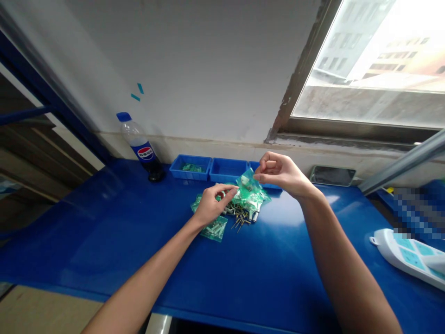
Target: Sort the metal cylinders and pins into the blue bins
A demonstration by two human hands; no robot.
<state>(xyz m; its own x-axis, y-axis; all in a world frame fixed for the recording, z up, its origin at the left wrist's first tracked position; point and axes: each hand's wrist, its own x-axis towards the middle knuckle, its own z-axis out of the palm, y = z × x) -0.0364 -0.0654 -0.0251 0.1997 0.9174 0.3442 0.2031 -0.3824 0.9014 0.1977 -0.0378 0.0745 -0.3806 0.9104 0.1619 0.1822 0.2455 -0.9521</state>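
My left hand [212, 202] and my right hand [278, 172] both pinch a small clear green plastic bag [248, 185], held just above the blue table [114, 241]. The right hand grips the bag's top edge; the left fingertips close on its left side. Below the bag lies a pile of similar green bags [216, 228] with small metal parts inside, and loose brass-coloured pins [240, 217] are scattered beside them.
Three blue trays [225, 170] stand along the wall, the left one holding green bags. A cola bottle [142, 147] stands at the back left. A phone [332, 176] lies under the window. A white power strip [406, 255] rests at the right.
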